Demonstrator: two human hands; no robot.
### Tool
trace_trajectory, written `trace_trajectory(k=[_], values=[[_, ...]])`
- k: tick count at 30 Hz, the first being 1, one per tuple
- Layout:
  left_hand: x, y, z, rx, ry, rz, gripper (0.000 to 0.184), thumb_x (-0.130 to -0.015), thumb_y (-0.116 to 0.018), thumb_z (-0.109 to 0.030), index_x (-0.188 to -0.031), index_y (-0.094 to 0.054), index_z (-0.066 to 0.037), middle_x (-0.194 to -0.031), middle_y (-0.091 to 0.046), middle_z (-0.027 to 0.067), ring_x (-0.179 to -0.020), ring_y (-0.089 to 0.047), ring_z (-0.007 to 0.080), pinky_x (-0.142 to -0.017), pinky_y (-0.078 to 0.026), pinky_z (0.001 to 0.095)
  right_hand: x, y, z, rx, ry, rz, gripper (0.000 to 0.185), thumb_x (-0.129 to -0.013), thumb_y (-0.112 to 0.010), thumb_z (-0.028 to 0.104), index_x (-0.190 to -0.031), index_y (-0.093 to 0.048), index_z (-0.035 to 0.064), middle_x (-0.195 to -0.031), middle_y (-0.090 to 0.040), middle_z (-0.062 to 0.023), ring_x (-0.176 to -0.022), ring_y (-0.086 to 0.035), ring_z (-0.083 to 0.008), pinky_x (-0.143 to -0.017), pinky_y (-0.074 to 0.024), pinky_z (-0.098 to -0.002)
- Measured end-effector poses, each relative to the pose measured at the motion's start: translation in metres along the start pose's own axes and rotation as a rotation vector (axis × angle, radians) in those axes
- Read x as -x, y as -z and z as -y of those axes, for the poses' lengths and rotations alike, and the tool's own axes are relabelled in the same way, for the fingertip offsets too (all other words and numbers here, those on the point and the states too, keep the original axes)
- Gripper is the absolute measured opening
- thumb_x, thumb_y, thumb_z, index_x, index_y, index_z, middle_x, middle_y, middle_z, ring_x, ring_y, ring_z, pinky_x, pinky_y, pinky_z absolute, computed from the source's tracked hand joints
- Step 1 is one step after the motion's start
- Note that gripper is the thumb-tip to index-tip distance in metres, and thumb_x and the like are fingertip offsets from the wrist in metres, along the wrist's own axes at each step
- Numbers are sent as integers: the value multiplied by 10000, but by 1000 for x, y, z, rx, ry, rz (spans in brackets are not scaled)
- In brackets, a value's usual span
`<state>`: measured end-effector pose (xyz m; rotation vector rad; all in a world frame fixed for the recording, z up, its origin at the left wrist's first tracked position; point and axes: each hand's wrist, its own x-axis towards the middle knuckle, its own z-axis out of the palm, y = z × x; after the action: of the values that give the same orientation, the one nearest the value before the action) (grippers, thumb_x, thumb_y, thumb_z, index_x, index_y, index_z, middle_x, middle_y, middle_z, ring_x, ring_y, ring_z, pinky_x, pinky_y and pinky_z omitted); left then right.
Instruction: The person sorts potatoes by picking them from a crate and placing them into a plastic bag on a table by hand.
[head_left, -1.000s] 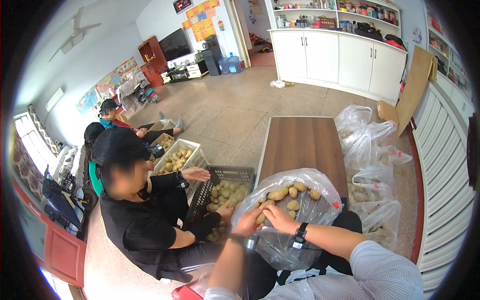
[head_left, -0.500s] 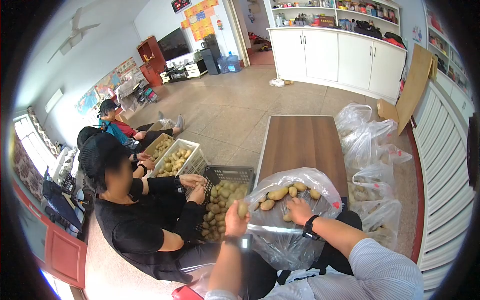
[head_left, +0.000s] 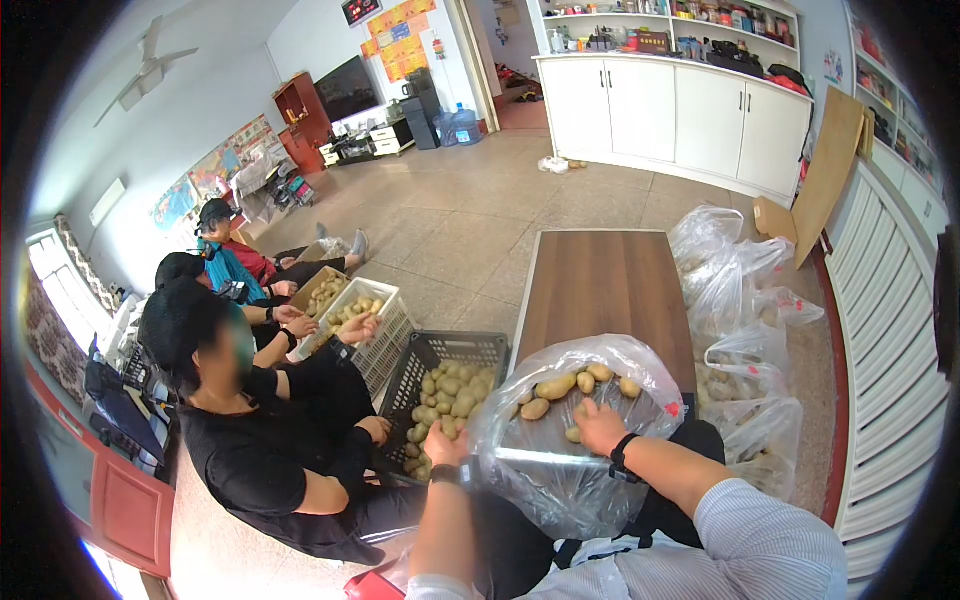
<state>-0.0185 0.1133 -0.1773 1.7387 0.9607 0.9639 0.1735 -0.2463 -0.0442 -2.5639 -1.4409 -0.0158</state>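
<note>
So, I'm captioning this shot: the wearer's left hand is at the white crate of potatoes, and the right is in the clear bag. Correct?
No, the head view shows the left hand at the dark crate of potatoes; the right hand is in the clear bag.

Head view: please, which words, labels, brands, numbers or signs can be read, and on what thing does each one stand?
No text can be read with certainty.
Wall display: red marks, too small.
Orange sheets on the wall: too blurred.
Dark red box on the cabinet: light characters, too small.
Jars on the shelves: any labels are too small.
Open bag: red mark near its rim, not readable.
</note>
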Motion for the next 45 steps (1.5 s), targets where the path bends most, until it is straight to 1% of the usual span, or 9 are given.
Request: trace_trajectory(k=[3, 5, 12, 18, 21, 26, 36, 40, 45], values=[[-1, 2, -5, 82, 182, -45, 374, -793, -743, -227, -1045, -604, 11, -991, -673, 104, -830, -641, 235, -804, -535, 345, 2, 5, 2, -18, 21, -9, 250, -822, -591, 199, -1036, -661, 92, -1313, -490, -188, -928, -602, -396, -757, -533, -476], [12, 13, -80, 938, 815, -155, 470, -744, -791, -298, -1050, -625, 18, -1033, -674, 143, -830, -644, 255, -808, -539, 359, 1, 1, 0, -42, 39, 47, 272, -784, -602, 178, -1039, -670, 111, -1282, -496, -192, -909, -605, -412, -788, -526, -477], [-10, 11, 35, -14, 108, -54, 545, -726, -794, -440, -1002, -645, 6, -970, -686, 211, -864, -671, 346, -805, -537, 418, 7, -11, -3, -41, 57, -11, 259, -780, -592, 161, -1014, -689, 106, -1399, -440, -212, -971, -591, -407, -836, -508, -474], [-15, 15, 51, 318, 284, -38, 563, -692, -810, -469, -1002, -655, -26, -912, -699, 196, -890, -665, 379, -802, -532, 429, 15, -3, 2, 1, 156, -124, 207, -823, -557, 163, -968, -698, 120, -1235, -532, -137, -1022, -562, -355, -894, -476, -449], [-17, 16, 58, -29, 204, -63, 533, -700, -802, -451, -994, -652, -33, -883, -699, 187, -865, -665, 376, -797, -532, 413, 20, -3, 6, 101, 229, -168, 159, -836, -549, 186, -889, -695, 149, -1079, -575, -97, -1003, -560, -301, -831, -468, -422], [39, 21, -183, 909, 807, -302, 259, -867, -658, -277, -993, -614, -56, -869, -644, 69, -868, -629, 282, -776, -526, 401, 30, -9, 11, 57, 199, -109, 158, -845, -537, 194, -931, -663, 155, -1072, -606, -109, -959, -597, -271, -801, -464, -432], [131, 110, -503, 1160, -9, 590, 220, -958, -557, -237, -1033, -600, -34, -974, -608, 79, -882, -603, 238, -725, -500, 355, 42, -28, 0, -11, 230, -38, 147, -839, -525, 150, -958, -610, 131, -967, -556, -133, -817, -635, -335, -662, -494, -468], [163, 145, -556, 1270, -542, 967, 258, -940, -592, -281, -1029, -603, -38, -938, -590, 87, -886, -592, 282, -716, -503, 382, 47, -25, 2, -13, 213, -35, 171, -842, -523, 154, -985, -612, 129, -963, -554, -133, -817, -630, -340, -670, -493, -472], [174, 147, -573, 1424, -636, 1097, 204, -926, -612, -253, -1013, -623, -69, -971, -595, 47, -933, -569, 274, -735, -490, 393, 47, -21, 3, -26, 187, 42, 237, -852, -534, 143, -1071, -622, 130, -988, -551, -137, -866, -620, -335, -709, -496, -468]])
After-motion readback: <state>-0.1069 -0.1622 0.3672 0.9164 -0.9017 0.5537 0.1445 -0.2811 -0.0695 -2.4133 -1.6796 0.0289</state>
